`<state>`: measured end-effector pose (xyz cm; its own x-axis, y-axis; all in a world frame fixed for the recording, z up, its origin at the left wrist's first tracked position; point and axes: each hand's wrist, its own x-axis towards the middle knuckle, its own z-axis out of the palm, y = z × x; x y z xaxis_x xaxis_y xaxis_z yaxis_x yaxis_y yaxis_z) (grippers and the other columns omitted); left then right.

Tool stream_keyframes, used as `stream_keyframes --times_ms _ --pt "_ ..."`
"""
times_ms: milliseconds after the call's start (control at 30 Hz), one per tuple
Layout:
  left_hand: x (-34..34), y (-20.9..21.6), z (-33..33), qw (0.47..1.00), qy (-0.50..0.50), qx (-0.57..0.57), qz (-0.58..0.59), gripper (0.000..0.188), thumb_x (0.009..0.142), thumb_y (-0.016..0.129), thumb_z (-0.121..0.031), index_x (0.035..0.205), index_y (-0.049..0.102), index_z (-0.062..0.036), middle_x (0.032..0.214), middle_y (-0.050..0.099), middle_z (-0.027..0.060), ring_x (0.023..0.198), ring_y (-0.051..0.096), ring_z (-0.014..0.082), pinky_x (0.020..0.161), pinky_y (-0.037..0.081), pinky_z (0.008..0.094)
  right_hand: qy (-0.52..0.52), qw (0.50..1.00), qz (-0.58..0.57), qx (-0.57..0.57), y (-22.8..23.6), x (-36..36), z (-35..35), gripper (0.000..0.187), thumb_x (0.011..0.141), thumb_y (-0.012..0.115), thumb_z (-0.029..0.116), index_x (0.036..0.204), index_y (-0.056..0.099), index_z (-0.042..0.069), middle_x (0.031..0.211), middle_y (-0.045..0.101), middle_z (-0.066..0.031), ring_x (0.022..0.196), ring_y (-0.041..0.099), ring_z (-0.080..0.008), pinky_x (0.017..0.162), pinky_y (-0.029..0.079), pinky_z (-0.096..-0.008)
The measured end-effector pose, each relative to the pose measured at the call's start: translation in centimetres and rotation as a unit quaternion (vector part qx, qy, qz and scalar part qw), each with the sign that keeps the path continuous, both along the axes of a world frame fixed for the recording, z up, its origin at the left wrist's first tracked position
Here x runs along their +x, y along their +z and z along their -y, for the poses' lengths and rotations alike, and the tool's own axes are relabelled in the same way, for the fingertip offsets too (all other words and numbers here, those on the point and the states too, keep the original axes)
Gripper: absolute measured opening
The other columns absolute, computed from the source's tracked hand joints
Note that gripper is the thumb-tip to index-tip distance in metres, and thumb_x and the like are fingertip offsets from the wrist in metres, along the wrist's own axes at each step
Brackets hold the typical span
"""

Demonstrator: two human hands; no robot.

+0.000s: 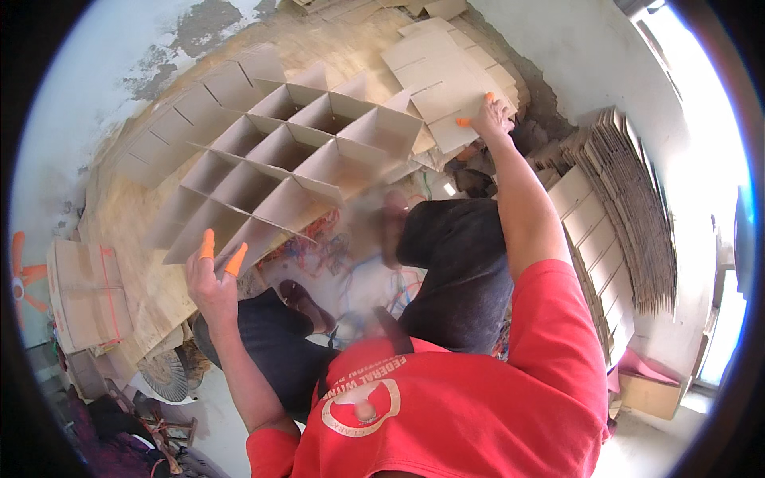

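A half-upright grid of interlocked cardboard dividers, with several square cells, stands on the wooden board before me. At its near left corner is my left hand, with orange covers on two fingertips. Those fingers are stretched and apart against the cardboard; whether they press on it I cannot tell. My right hand, also with two orange-covered fingertips, reaches to a pile of flat slotted cardboard sheets at the far right. Its thumb and finger are spread at the pile's near edge, and no sheet is lifted.
Slotted strips lie left of the grid on the wooden board. A tall stack of cardboard strips stands right. A tied cardboard bundle and an orange-bladed fan are at left. Coloured cords litter the floor.
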<state>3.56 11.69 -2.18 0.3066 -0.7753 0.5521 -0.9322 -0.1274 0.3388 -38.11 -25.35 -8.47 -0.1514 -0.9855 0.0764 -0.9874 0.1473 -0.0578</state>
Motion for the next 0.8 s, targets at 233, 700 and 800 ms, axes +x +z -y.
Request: stream_keyframes --times_ms 233,700,800 --pt "0.6 -0.9 -0.1 0.999 0.02 0.004 -0.025 0.048 0.071 0.084 -0.012 0.114 0.067 -0.0011 0.092 0.068 0.0097 0.081 0.06 0.0265 0.074 0.049 0.0383 -0.007 0.997 0.073 0.014 0.3 -2.4 1.6 0.031 0.078 0.072 0.02 0.104 0.066 0.006 0.11 0.066 -0.0165 0.108 0.062 -0.0316 0.088 0.05 -0.0407" --pt "1.4 0.5 -3.6 0.996 0.085 -0.006 -0.013 0.048 0.07 0.085 -0.024 0.111 0.068 -0.0036 0.092 0.068 0.0114 0.082 0.062 0.0299 0.073 0.049 0.0401 0.226 0.758 0.474 -0.387 19.5 11.8 -10.0 0.026 0.082 0.074 0.005 0.104 0.06 0.001 0.088 0.067 -0.0057 0.08 0.061 -0.0148 0.074 0.051 -0.0297" --pt "1.4 0.7 -4.3 0.993 0.1 0.001 -0.07 0.046 0.072 0.084 -0.021 0.111 0.068 -0.003 0.092 0.068 0.0139 0.083 0.065 0.0291 0.075 0.05 0.0386 0.377 0.731 0.52 -0.231 20.7 16.9 -14.7 0.035 0.082 0.074 0.004 0.116 0.063 0.001 0.094 0.069 -0.0057 0.086 0.061 -0.0098 0.077 0.051 -0.0261"
